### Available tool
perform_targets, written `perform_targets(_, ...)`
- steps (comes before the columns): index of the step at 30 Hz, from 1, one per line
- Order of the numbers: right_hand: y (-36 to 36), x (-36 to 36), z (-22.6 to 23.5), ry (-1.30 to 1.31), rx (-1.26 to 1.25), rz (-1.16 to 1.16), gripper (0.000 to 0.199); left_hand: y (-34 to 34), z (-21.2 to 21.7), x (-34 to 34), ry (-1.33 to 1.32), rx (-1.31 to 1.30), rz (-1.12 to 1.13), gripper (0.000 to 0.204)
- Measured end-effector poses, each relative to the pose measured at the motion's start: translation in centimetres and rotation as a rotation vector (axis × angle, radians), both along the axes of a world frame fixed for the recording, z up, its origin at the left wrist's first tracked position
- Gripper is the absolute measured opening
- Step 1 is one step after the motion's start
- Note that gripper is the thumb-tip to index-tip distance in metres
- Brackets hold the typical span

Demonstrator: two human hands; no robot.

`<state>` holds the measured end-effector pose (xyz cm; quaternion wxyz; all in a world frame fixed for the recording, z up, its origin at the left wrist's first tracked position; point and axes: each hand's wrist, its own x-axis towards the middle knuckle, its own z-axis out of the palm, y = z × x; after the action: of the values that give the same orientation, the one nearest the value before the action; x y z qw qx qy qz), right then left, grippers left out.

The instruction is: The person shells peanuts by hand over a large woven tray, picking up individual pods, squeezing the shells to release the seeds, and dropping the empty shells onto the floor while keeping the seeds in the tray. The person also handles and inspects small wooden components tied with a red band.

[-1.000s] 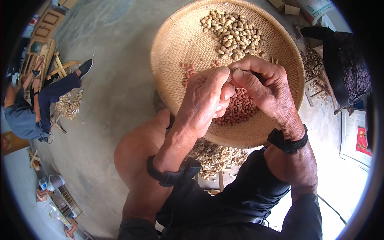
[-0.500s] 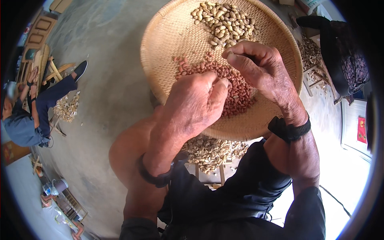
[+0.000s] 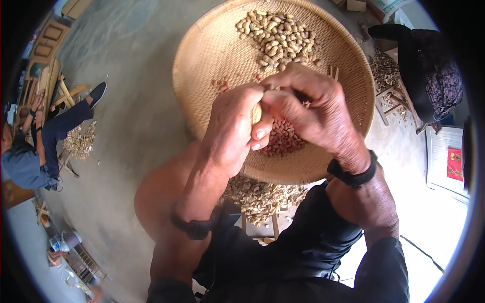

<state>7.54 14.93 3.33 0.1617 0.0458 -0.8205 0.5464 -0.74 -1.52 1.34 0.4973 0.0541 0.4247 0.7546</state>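
My left hand (image 3: 230, 126) is closed, with a pale unshelled peanut (image 3: 256, 114) showing between its curled fingers. My right hand (image 3: 318, 108) meets it fingertip to fingertip over the basket; its thumb and forefinger pinch a small pale peanut (image 3: 274, 87), mostly hidden. A reddish kernel shows inside the right hand's curl. Under both hands lies a heap of red shelled peanut kernels (image 3: 284, 139), partly covered by them. Farther off sits a pile of unshelled peanuts (image 3: 278, 38). Both heaps rest in a round, shallow woven basket (image 3: 194, 55).
Broken peanut shells (image 3: 260, 197) are heaped below the basket's near edge, between my knees. At the left a seated person (image 3: 48, 136) has another shell heap (image 3: 80, 140) close by. A dark bag or garment (image 3: 429, 76) hangs over a wooden stool (image 3: 399, 101) at the right.
My hands, apart before, have come together at the fingertips. The left has turned, so a peanut shows in it. The basket sits slightly lower and farther left in view.
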Motion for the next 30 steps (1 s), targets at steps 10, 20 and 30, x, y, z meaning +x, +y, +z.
perform_targets(10,0.0,-0.2,-0.7,0.085,0.307,-0.035,0.013,0.9,-0.2,0.2,-0.213,-0.034,0.083,0.028)
perform_targets(20,6.8,-1.4,-2.2,-0.070,0.257,-0.438,0.018,0.5,-0.3,-0.3,-0.243,0.122,0.014,0.025)
perform_targets(30,12.5,-2.0,-7.9,-0.346,0.663,-0.448,0.014,0.5,0.3,-0.2,-0.257,0.054,0.068,0.023)
